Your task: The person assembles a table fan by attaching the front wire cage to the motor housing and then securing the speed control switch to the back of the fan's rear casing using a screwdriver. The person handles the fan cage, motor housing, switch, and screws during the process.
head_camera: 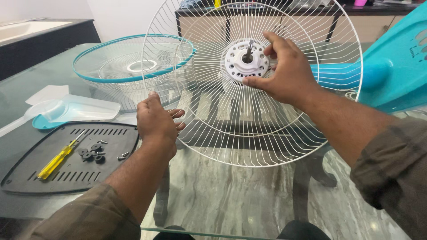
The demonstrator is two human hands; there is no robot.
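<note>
A: Grille (231, 129) of white wire stands almost upright, its dish opening toward the person. The white hub (246, 62) with a metal shaft (249, 50) points out at the camera.

B: And the hands?

A: The left hand (155, 122) has its grip closed on the lower left rim. The right hand (284, 71) curls half open around the hub, thumb and fingers touching it.

B: What surface?

A: A glass worktop (213, 200); stone floor shows through it. Left lies a black plate (66, 160) with a yellow screwdriver (58, 160) and screws (95, 153). Behind stands a teal-rimmed grille (133, 58), right the teal fan body (391, 66). The worktop's near edge is close below.
</note>
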